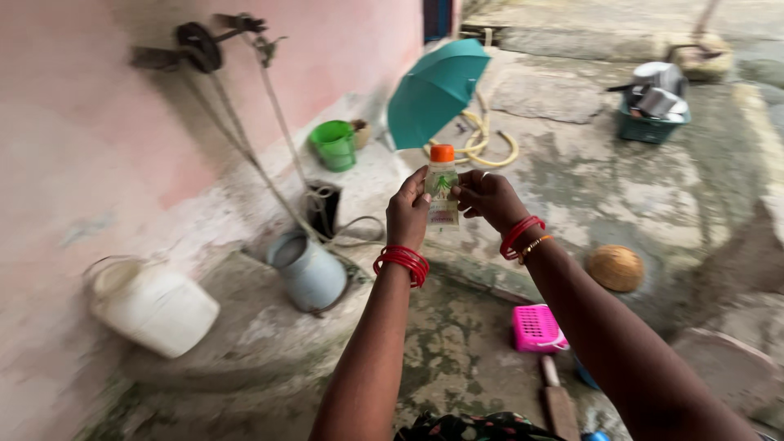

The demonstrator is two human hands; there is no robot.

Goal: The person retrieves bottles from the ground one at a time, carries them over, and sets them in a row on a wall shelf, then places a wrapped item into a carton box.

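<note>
Your left hand (pixel 408 216) and right hand (pixel 487 198) both grip the small orange-capped bottle (pixel 442 192), fingers closed; cap still on, above the pink basket (pixel 536 327).

Both hands (pixel 447 208) hold small, possibly plastic, bottle (pixel 442 186).

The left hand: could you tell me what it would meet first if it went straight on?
Likely the teal umbrella beyond the small bottle that the left hand holds; depth is unclear.

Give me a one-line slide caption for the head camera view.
Left hand and right hand hold a small orange-capped bottle above a mossy courtyard floor.
</note>
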